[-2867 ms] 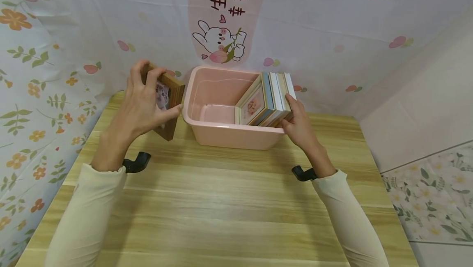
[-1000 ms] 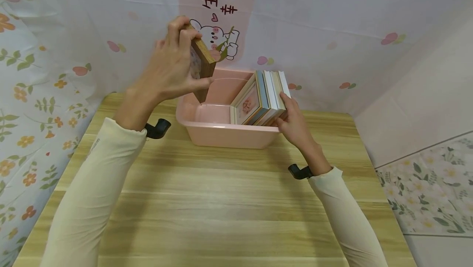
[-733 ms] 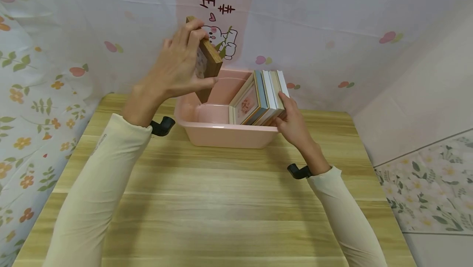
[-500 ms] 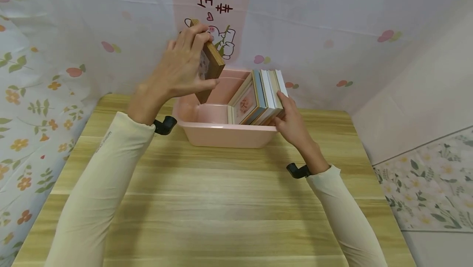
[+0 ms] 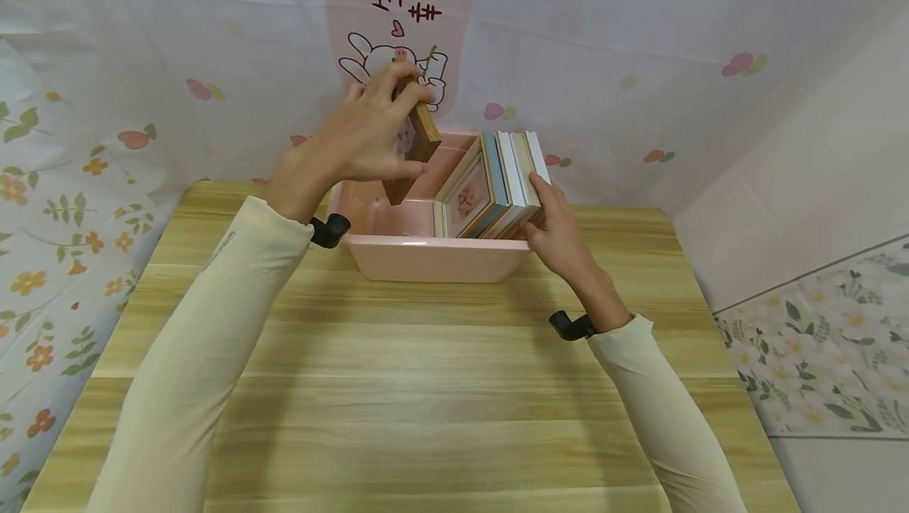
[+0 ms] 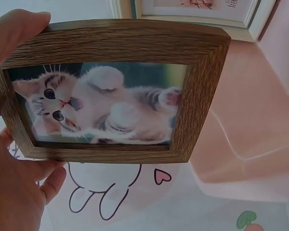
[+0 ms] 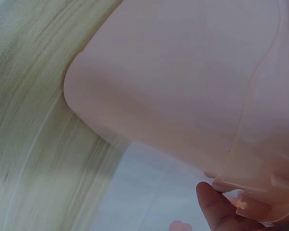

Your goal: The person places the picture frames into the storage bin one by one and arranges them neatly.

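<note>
My left hand [image 5: 358, 134] grips a brown wooden picture frame [image 5: 426, 134] by its edges, holding it tilted above the left part of a pink plastic bin [image 5: 436, 260]. In the left wrist view the frame's photo shows a kitten [image 6: 101, 103]. Several picture frames [image 5: 507, 174], with white, blue and beige edges, lean in a row in the bin's right part; the front one shows a pinkish picture. My right hand [image 5: 557, 233] holds the bin's right end, its fingers against the outermost frame. In the right wrist view a finger [image 7: 214, 204] lies at the bin's rim.
The bin stands on a wood-grain table [image 5: 426, 387], close to a white patterned cloth [image 5: 568, 47] at the back. Floral cloth [image 5: 57, 284] hangs at the left, and a wall with floral tiles [image 5: 824, 339] rises at the right. A black mount sits on each wrist.
My left hand has carried the brown picture frame from beside the bin, up and rightward over its rim, then slightly down toward the row. The right hand stays at the bin's right end.
</note>
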The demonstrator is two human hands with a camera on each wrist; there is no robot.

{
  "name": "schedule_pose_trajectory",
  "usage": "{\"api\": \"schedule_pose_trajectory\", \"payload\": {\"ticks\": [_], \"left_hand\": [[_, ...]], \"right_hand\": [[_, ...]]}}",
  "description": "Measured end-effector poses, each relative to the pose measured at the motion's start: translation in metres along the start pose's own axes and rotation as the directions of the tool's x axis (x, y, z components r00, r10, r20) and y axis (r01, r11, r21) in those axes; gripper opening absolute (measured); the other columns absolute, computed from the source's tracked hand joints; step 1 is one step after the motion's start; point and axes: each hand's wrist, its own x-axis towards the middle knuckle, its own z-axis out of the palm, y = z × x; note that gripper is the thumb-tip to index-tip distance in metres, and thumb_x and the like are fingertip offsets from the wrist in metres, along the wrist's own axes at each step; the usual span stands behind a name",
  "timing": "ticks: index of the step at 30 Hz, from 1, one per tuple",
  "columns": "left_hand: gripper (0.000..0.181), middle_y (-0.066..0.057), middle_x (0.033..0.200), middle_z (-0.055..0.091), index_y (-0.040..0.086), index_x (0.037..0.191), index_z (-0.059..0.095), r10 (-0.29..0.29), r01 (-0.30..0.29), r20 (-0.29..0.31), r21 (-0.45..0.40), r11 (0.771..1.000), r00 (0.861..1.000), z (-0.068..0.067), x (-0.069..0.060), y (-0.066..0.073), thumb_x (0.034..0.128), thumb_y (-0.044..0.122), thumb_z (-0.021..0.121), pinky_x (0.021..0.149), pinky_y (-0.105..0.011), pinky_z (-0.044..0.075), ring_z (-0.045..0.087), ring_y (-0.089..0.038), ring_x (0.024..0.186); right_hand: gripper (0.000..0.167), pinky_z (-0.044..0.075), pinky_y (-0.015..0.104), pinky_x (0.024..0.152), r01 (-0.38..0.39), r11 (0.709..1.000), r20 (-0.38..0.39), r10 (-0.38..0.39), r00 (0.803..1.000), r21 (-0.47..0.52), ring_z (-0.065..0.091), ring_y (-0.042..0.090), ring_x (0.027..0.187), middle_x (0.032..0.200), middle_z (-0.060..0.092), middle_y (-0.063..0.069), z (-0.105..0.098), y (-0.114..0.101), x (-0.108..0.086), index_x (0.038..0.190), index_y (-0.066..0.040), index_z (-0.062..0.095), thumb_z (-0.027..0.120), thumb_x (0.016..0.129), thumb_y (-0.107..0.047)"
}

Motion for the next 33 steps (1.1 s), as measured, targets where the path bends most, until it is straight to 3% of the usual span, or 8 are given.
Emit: {"api": "schedule_pose_trajectory", "payload": {"ticks": [9, 14, 21, 29, 33], "left_hand": [[0.076, -0.015, 0.155, 0.021, 0.013, 0.134, 0.045, 0.009, -0.008, 0.075, -0.002, 1.000, 0.997, 0.012, 0.016, -0.001, 0.0727, 0.042, 0.079, 0.105, -0.060, 0.027, 0.033, -0.041, 0.139], [0.077, -0.013, 0.156, 0.021, 0.013, 0.134, 0.045, 0.008, -0.009, 0.121, 0.005, 1.000, 0.993, 0.020, 0.021, -0.001, 0.0726, 0.042, 0.081, 0.108, -0.060, 0.024, 0.028, -0.038, 0.141], [0.086, -0.010, 0.152, 0.026, 0.016, 0.144, 0.041, 0.039, -0.043, 0.162, 0.026, 0.999, 0.986, 0.024, 0.027, -0.002, 0.0739, 0.044, 0.080, 0.110, -0.062, 0.023, 0.034, -0.040, 0.138], [0.082, -0.011, 0.152, 0.026, 0.012, 0.140, 0.045, 0.046, -0.055, 0.197, 0.044, 0.997, 0.979, 0.029, 0.031, -0.004, 0.0735, 0.042, 0.081, 0.107, -0.061, 0.026, 0.032, -0.039, 0.138], [0.081, -0.013, 0.149, 0.027, 0.010, 0.138, 0.045, 0.056, -0.064, 0.223, 0.029, 0.998, 0.973, 0.034, 0.033, -0.005, 0.0727, 0.043, 0.081, 0.109, -0.061, 0.023, 0.034, -0.038, 0.134]], "right_hand": [[0.080, 0.030, 0.059, 0.110, -0.004, 1.000, 0.007, 0.004, 1.000, 0.000, 0.018, 0.037, 0.149, 0.160, 0.022, 0.020, -0.001, 0.001, 0.000, 0.159, -0.015, 0.021, 0.057, 0.089, -0.002], [0.080, 0.029, 0.058, 0.112, 0.002, 1.000, 0.004, -0.002, 1.000, -0.008, 0.018, 0.036, 0.149, 0.160, 0.023, 0.019, -0.001, 0.000, 0.000, 0.159, -0.014, 0.022, 0.059, 0.089, -0.003], [0.081, 0.036, 0.056, 0.102, -0.014, 1.000, 0.017, 0.014, 1.000, 0.012, 0.024, 0.037, 0.146, 0.162, 0.019, 0.018, -0.001, 0.000, -0.001, 0.160, -0.018, 0.020, 0.058, 0.090, -0.003], [0.080, 0.040, 0.051, 0.089, -0.033, 0.999, 0.030, 0.032, 0.999, 0.010, 0.039, 0.036, 0.137, 0.163, 0.016, 0.016, 0.000, -0.002, -0.001, 0.160, -0.021, 0.018, 0.057, 0.092, -0.005], [0.080, 0.039, 0.054, 0.096, -0.038, 0.999, 0.033, 0.037, 0.999, 0.009, 0.027, 0.037, 0.146, 0.163, 0.014, 0.017, -0.001, -0.002, -0.002, 0.160, -0.021, 0.018, 0.057, 0.092, -0.005]]}}
